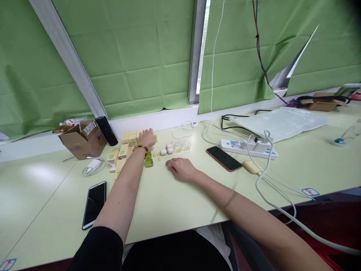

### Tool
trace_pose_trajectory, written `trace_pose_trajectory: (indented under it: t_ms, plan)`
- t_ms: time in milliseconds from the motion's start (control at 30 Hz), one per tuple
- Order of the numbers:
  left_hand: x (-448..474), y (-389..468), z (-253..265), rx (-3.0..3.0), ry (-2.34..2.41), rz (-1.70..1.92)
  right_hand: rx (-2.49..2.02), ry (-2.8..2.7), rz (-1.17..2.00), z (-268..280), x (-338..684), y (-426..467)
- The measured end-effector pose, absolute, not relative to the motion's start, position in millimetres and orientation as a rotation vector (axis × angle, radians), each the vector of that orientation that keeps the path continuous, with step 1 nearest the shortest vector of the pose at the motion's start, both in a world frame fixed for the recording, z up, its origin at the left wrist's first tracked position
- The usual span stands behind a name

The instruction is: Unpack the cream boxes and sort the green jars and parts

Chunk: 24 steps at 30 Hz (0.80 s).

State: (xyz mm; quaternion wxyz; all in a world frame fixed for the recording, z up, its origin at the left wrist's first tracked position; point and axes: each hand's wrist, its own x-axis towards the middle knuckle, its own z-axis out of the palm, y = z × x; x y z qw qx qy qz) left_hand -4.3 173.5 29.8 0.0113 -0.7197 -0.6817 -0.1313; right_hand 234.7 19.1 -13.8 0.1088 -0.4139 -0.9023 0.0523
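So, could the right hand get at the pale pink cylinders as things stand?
Probably yes: the right hand sits just on the near side of the pale pink cylinders, with only bare table visible between; the left hand is at the beige boxes.

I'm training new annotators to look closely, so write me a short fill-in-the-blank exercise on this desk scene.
1. The left hand is at the small pale boxes, and its wrist wears a beaded ____.
2. The small trays near that wrist are coloured ____.
3. The phone beside the white power strip lies on the person's ____ side.
4. The black cylinder stands beside an open cardboard ____.

Missing words: bracelet; green; right; box.
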Motion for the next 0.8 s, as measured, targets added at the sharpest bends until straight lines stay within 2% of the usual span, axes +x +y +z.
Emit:
trace_pose_trajectory:
  t_ms: [267,400,600,800]
  plan:
    - [-0.1,134.7,43.7,-2.261,-2.162,-0.764,-1.233,-2.639,0.161,-16.2,237.3,20.3]
    - [0.7,73.7,61.3,-2.48,-1.828,-1.1,-1.291,-2.58,0.177,-7.5,241.2,23.4]
    - [4.0,-35.5,45.3,-2.721,-1.695,-1.083,-1.331,-2.574,0.25,8.4,248.3,22.3]
    - [4.8,-71.8,1.1,-2.733,-1.9,-0.98,-1.169,-2.744,0.328,-1.3,238.6,9.9]
